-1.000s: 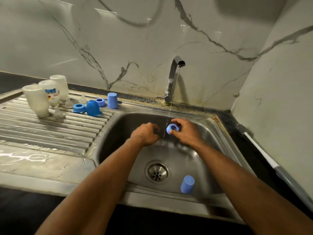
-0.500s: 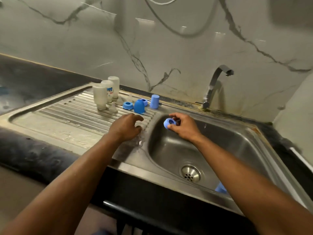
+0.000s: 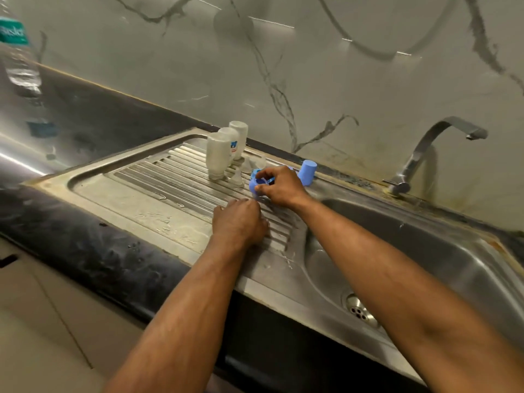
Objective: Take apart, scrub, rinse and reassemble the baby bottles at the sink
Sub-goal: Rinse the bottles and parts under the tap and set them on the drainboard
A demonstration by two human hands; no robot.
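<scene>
Clear plastic water bottle (image 3: 19,52) with teal label stands at far-left edge of dark stone surface (image 3: 93,251), blurred. Small blue object (image 3: 42,129) lies near it, too blurred to identify. Grey-veined marble wall (image 3: 312,80) backs surface. Pale cabinet front (image 3: 37,336) with dark handle (image 3: 7,260) below front edge.
</scene>
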